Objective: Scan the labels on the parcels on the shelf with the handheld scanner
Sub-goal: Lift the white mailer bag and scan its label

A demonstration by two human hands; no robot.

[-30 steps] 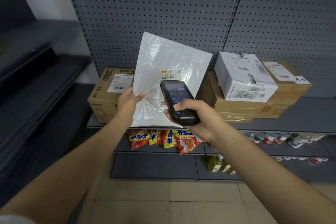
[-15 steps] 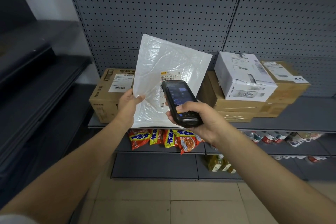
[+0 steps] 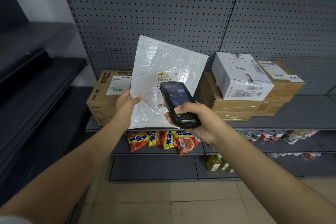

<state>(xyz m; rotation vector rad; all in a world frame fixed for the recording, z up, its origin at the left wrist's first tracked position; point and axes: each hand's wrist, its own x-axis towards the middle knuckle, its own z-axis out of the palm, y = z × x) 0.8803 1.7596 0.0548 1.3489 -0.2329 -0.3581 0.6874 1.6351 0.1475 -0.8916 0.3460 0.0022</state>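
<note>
While held upright above the shelf:
Mailer: white, thin, floppy, light; best pinched at an edge.
Left hand: pinches its left edge.
Right hand: wraps the scanner, aimed at the label.

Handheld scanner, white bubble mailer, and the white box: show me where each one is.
handheld scanner [image 3: 175, 97], head view, on its screen.
white bubble mailer [image 3: 163, 56], head view, upper face.
white box [image 3: 236, 71], head view, top face.

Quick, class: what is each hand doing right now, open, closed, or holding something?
Left hand: grips the left edge of the white mailer bag.
Right hand: grips the black scanner.
</note>
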